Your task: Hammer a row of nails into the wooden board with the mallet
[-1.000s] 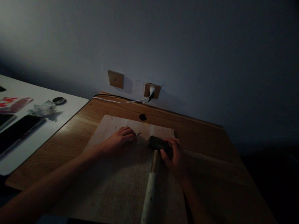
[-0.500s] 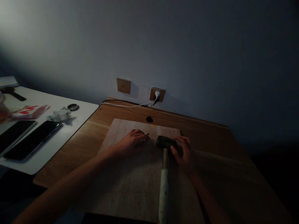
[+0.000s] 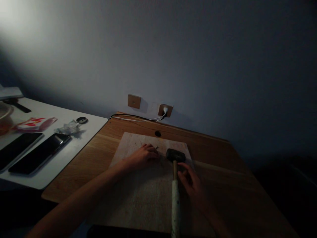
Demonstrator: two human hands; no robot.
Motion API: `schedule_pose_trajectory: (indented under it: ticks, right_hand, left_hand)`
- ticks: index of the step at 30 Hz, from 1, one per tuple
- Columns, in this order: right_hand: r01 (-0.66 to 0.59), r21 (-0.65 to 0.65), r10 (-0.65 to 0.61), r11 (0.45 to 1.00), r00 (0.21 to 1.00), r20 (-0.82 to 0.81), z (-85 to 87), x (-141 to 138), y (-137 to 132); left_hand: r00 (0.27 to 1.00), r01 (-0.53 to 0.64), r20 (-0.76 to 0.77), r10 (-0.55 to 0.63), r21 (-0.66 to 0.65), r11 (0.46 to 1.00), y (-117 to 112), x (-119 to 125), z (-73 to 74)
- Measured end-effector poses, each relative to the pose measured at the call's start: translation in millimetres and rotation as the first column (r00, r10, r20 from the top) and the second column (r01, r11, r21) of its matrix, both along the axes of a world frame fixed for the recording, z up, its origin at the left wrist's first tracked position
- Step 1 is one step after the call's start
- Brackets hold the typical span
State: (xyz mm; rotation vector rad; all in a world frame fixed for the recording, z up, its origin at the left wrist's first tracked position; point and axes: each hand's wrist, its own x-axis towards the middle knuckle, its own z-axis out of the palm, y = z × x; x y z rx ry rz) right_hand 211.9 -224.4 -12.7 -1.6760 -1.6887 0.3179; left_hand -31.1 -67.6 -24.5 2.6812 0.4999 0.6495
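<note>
A mallet (image 3: 175,154) with a dark head lies on a pale wooden board (image 3: 138,195), its partly white handle pointing towards me. My right hand (image 3: 194,183) is beside the handle just below the head. Its thumb and index finger are apart at the handle's right side, not wrapped round it. My left hand (image 3: 146,154) rests on the board left of the mallet head, fingers curled together and pointing down. A small shiny metal piece (image 3: 157,147) shows by its fingertips. What lies inside those fingers is hidden and dim.
The board lies on a brown wooden table (image 3: 218,155) against the wall. Cables run to a plug in a wall socket (image 3: 165,110). On a white table (image 3: 81,132) at left are two phones (image 3: 39,153), a red and white packet (image 3: 36,123), crumpled plastic (image 3: 70,127) and a round dark object (image 3: 82,120).
My right hand has come off the mallet head and moved down to beside the handle. My left hand stays in nearly the same spot on the board. The view has tilted slightly up.
</note>
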Motion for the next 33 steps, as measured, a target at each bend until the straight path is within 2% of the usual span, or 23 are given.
schedule_pose_trajectory:
  ticks: [2,4,8,12,16,19,22,29,33]
  right_hand:
    - [-0.035,-0.242,0.027,0.970,0.999,-0.034,5.1,-13,-7]
    - [-0.028,-0.342,-0.014,0.939,0.993,-0.118,8.7,-23,-9]
    - [0.016,-0.350,-0.157,0.937,0.913,-0.378,10.3,-28,-5]
    - [-0.027,-0.423,-0.244,0.906,0.783,-0.572,11.1,-15,-7]
    - [-0.162,-0.512,-0.285,0.843,0.673,-0.682,15.4,-9,-10]
    - [-0.188,-0.505,-0.292,0.842,0.627,-0.722,17.6,-15,-11]
    - [-0.118,-0.473,-0.306,0.873,0.623,-0.720,19.1,-18,-12]
    - [0.113,-0.436,-0.381,0.893,0.704,-0.599,28.1,5,-6]
    - [0.150,-0.433,-0.397,0.889,0.724,-0.564,21.1,6,-3]
  left_hand:
    - [1.000,-0.005,0.012,0.005,0.006,1.000,-1,1,-0.2]
    - [1.000,-0.009,0.029,0.009,0.000,1.000,-1,2,-0.7]
    - [0.999,-0.029,0.032,0.029,-0.025,0.999,-1,4,-2.1]
    - [0.997,-0.074,0.008,0.074,-0.014,0.997,1,4,-3.3]
    - [0.998,-0.067,-0.021,0.067,0.015,0.998,2,4,-3.4]
    - [0.998,-0.062,-0.005,0.062,0.001,0.998,2,3,-3.8]
    - [0.996,-0.078,0.048,0.080,-0.042,0.996,2,2,-4.9]
    - [0.969,-0.067,0.227,0.100,-0.150,0.986,7,3,-3.0]
    - [0.938,-0.132,0.272,0.216,-0.297,0.946,5,5,2.1]
